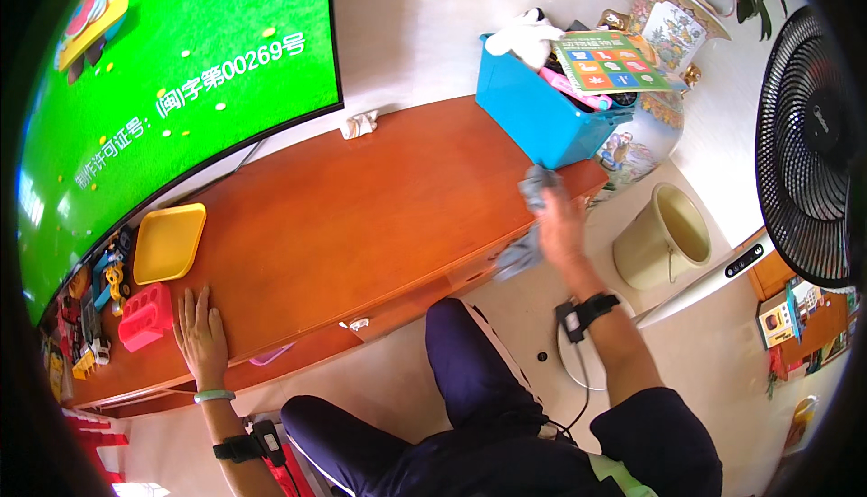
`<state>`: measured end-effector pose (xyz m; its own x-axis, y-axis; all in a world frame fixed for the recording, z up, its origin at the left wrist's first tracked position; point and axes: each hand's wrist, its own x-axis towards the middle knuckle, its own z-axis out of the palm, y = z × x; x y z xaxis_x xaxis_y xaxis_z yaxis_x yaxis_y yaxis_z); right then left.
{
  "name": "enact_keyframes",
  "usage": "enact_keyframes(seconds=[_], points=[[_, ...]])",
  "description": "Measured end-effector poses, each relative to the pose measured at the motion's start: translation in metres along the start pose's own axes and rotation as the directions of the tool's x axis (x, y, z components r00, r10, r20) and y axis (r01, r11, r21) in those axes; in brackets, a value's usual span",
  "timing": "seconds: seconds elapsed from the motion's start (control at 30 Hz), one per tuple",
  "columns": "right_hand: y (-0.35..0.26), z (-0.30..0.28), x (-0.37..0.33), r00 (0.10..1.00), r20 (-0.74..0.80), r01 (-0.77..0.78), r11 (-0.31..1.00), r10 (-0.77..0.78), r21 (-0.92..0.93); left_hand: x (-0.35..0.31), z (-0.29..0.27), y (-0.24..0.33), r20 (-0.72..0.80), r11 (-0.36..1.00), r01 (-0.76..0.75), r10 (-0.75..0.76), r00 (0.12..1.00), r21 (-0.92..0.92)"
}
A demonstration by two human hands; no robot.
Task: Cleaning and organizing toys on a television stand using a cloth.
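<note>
My right hand (562, 230) is closed around a grey cloth (521, 256) at the right end of a reddish-brown wooden cabinet (361, 199). Part of the cloth shows above the fingers on the cabinet top, and the rest hangs over the front edge. My left hand (200, 332) lies flat near the left front edge of the cabinet, fingers spread and holding nothing. Right beside it sits a red plastic holder with compartments (145, 316). A yellow tray (170, 242) lies just behind that holder.
A blue bin (542, 117) with a booklet (610, 61) and toys stands at the cabinet's far right. Toy vehicles (110, 285) crowd the left end, before a large television (208, 72). Right of the cabinet are a beige bucket (659, 239), a patterned vase (646, 131) and a black fan (813, 135).
</note>
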<state>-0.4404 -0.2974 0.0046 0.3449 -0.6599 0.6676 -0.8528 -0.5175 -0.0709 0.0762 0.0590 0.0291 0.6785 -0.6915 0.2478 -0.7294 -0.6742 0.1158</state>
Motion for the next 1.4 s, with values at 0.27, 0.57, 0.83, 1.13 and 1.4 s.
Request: enact_keyframes(seconds=[0.27,0.57,0.83,1.13,1.4], points=[[0.066,-0.067,0.002,0.837,0.431,-0.289,-0.396,0.337,0.871,-0.005,-0.002,-0.002,0.012,0.999,0.037,-0.037,0.999,0.022],[-0.034,-0.095,0.069,0.888,0.46,-0.33,-0.692,0.003,0.642,0.0,0.017,-0.011,-0.039,1.0,0.004,-0.005,0.999,-0.011],[0.001,-0.042,0.099,0.928,0.222,-0.369,0.823,0.3,0.431,-0.004,0.013,-0.009,-0.074,0.999,0.026,-0.028,0.997,-0.036],[-0.119,0.053,0.098,0.872,0.481,-0.086,0.996,0.092,-0.034,-0.009,0.008,-0.01,-0.199,0.998,0.01,-0.023,0.98,-0.065],[-0.331,0.024,0.041,0.703,0.062,0.545,0.593,-0.708,0.592,-0.012,0.002,0.002,-0.266,0.995,0.016,-0.042,0.963,-0.1]])
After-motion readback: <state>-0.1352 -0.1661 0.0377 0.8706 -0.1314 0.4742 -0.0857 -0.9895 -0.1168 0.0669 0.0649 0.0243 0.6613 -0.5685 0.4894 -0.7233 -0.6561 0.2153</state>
